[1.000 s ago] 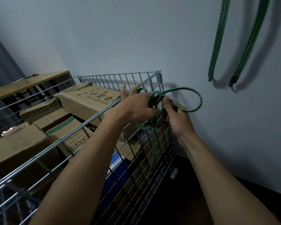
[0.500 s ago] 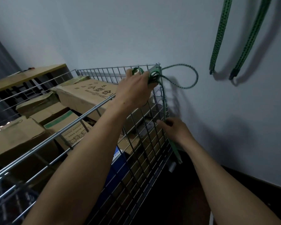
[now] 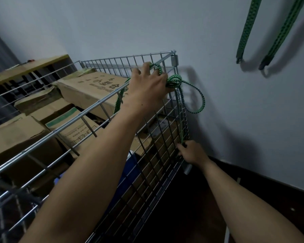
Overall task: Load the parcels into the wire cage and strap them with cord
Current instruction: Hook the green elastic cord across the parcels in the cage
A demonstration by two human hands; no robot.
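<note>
The wire cage holds several cardboard parcels, stacked close together. A green cord is knotted at the cage's top right corner, with a loop hanging off toward the wall. My left hand holds the knot against the top rail. One strand runs straight down the corner post to my right hand, which grips its lower end near the cage's bottom corner.
Two more green cords hang on the grey wall at the upper right. A wooden shelf stands behind the cage at the left. Dark floor lies between the cage and the wall.
My right hand has left the knot and slid down the corner post, pulling one strand taut downward. My left hand stayed on the knot at the top rail.
</note>
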